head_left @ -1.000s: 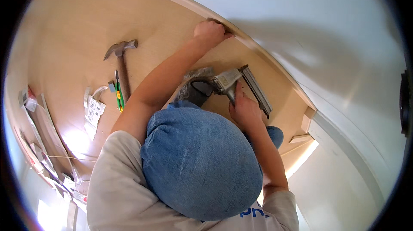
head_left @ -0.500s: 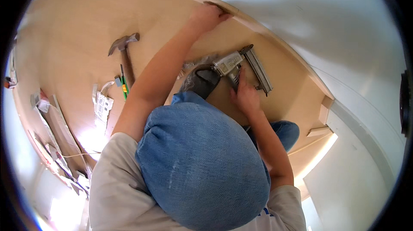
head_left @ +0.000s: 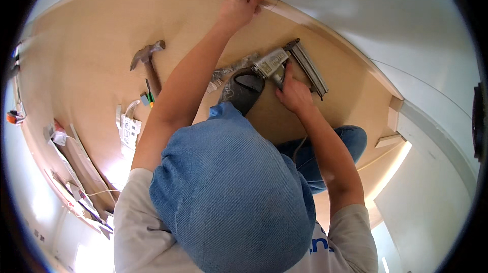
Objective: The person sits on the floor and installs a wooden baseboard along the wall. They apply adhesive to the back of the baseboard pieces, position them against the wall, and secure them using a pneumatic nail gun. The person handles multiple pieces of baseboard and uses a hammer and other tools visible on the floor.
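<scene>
Right grip (head_left: pixel 294 94) around silver nail gun (head_left: pixel 284 62)

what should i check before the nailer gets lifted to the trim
1. Left hand on the trim at the wall: ok, fingers press its top edge.
2. Right hand on the nailer: ok, it is at the handle, and the nailer lies on the floor.
3. Finger off the trigger: cannot tell, hidden.
4. Path from nailer to trim: ok, bare floor between.
5. Hammer out of the way: ok, off to the left.
6. Hose or cord free: cannot tell.
</scene>
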`<state>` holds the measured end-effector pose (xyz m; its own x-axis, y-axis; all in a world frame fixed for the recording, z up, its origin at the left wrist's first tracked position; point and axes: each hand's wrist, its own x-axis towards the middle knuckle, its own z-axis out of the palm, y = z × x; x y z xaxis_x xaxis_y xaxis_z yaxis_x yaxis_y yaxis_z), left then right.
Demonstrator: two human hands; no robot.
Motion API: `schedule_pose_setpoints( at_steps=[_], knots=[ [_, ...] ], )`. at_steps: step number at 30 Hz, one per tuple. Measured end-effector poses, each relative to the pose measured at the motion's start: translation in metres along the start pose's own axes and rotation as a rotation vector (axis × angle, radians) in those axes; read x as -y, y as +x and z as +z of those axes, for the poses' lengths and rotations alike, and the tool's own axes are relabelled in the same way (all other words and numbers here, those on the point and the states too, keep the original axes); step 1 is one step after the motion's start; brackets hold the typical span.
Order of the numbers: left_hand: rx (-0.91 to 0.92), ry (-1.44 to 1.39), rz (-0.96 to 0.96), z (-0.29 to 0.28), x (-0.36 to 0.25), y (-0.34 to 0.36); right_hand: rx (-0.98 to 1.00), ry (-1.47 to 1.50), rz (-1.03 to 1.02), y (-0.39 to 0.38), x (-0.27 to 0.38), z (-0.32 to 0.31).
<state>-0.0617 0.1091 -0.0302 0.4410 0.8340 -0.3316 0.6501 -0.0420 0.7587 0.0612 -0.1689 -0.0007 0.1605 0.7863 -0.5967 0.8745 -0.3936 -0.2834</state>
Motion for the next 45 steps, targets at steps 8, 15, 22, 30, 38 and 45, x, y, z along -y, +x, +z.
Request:
schedule_pose_setpoints(
  at_steps=[8,15,22,30,38,45],
  knots=[
    [0.021,-0.183,0.002,-0.006,0.002,0.002,-0.08,-0.104,-0.094,0.01,0.04,-0.036],
    [-0.025,0.018,-0.012,-0.005,-0.004,-0.006,0.059,-0.182,-0.053,0.042,0.049,-0.054],
    [-0.02,0.032,-0.021,-0.004,0.0,0.0,0.116,-0.161,-0.038,0.057,0.057,-0.07],
    [-0.003,0.018,-0.016,-0.003,0.001,0.001,0.086,-0.125,-0.04,0.057,0.054,-0.065],
    [0.021,-0.153,-0.08,0.0,-0.002,0.001,0.037,-0.079,-0.029,0.038,0.054,-0.047],
    [0.175,-0.424,0.008,-0.004,0.016,0.021,-0.086,-0.08,-0.056,0.031,0.086,-0.052]
  ],
)
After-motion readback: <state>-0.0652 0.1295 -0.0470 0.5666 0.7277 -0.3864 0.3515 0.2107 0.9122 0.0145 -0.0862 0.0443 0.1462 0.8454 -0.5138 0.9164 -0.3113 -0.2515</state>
